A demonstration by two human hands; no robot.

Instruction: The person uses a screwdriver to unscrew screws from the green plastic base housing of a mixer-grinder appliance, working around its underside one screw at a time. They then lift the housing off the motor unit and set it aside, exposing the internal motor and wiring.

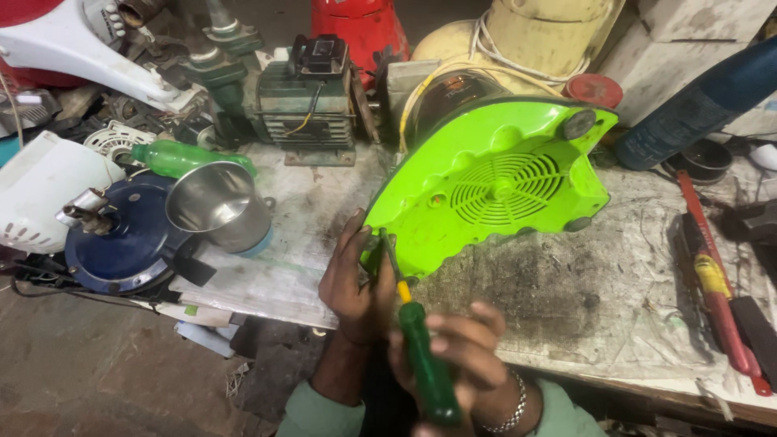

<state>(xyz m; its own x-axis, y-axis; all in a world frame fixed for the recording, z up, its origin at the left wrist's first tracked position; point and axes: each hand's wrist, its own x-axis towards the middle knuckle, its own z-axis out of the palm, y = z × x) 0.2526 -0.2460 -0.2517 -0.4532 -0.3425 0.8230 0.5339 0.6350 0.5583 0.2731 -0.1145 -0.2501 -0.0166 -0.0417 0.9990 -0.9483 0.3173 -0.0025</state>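
Observation:
A bright green plastic appliance base [494, 182] with a round vent grille lies tilted on the workbench [583, 299], its underside facing me. My left hand [354, 279] grips its lower left corner. My right hand [465, 360], with a metal bracelet on the wrist, holds a green-handled screwdriver [425, 364]. The screwdriver's shaft runs up to the corner of the base, right beside my left fingers.
A steel cup [218, 206] and a blue round motor part [121, 235] sit at the left, with a green bottle [182, 158] behind. A grey-green motor [307, 101], a red cylinder [360, 28] and a cream housing [526, 36] stand at the back. Red-handled tools [716, 283] lie at the right.

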